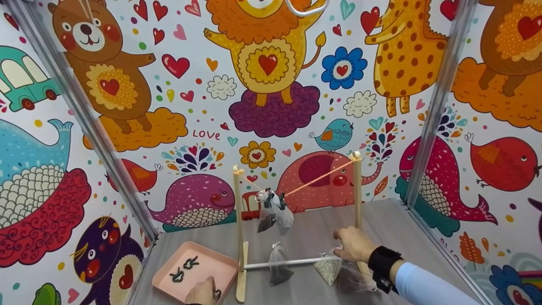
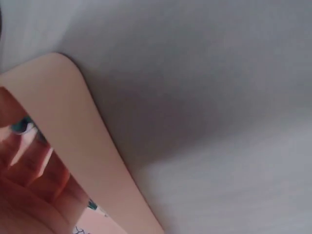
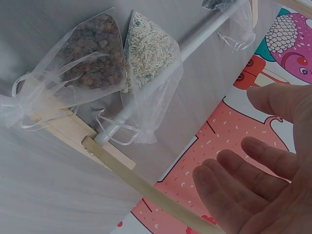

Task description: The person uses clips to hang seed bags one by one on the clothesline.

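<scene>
Wooden rack (image 1: pixel 358 190): mesh sachets (image 1: pixel 284 218) clipped to cord (image 1: pixel 319 177); three sachets (image 1: pixel 328 272) unhung at base; clips (image 1: pixel 177 277) in tray (image 1: pixel 215 263) leftward. Right hand (image 1: pixel 355 245) released; left hand (image 1: pixel 200 292), cannot tell.

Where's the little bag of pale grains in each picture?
Head: the bag of pale grains is low, right of centre, below the right hand.
Left wrist: not in it.
Right wrist: upper half, near the middle, beside the bag of brown bits.
Landmark: the white rod, seen in the head and right wrist views.
</scene>
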The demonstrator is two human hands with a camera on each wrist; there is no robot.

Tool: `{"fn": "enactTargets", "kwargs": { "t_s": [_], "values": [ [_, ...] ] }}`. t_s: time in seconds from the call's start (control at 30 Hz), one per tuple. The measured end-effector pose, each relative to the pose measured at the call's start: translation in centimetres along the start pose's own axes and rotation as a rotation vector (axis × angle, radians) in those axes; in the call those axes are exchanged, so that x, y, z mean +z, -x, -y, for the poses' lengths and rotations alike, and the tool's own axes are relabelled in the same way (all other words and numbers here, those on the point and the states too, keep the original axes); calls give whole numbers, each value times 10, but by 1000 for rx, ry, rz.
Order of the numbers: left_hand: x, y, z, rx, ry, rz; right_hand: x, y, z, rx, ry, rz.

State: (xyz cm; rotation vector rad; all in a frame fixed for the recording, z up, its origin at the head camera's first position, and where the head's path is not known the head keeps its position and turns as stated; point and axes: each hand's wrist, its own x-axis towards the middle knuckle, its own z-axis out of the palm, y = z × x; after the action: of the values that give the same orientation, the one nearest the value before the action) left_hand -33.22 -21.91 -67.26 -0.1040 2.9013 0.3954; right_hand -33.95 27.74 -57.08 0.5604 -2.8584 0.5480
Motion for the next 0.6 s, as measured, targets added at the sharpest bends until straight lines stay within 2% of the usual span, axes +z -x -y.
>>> {"fn": "enactTargets", "kwargs": {
  "t_s": [0.13,0.27,0.47,0.53,0.6],
  "values": [
    [-5,0,-5,11,29,-38,1,1,1,4,-6,8],
    [-22,-1,-16,44,64,-102,0,1,4,23,-47,40],
    [-60,0,-53,151,171,-213,-5,-1,11,83,-106,86],
    [-67,3,-67,200,209,-212,-5,-3,15,73,-104,95],
    [-71,6,-81,261,260,-185,-6,-5,19,36,-102,94]
  ]
}}
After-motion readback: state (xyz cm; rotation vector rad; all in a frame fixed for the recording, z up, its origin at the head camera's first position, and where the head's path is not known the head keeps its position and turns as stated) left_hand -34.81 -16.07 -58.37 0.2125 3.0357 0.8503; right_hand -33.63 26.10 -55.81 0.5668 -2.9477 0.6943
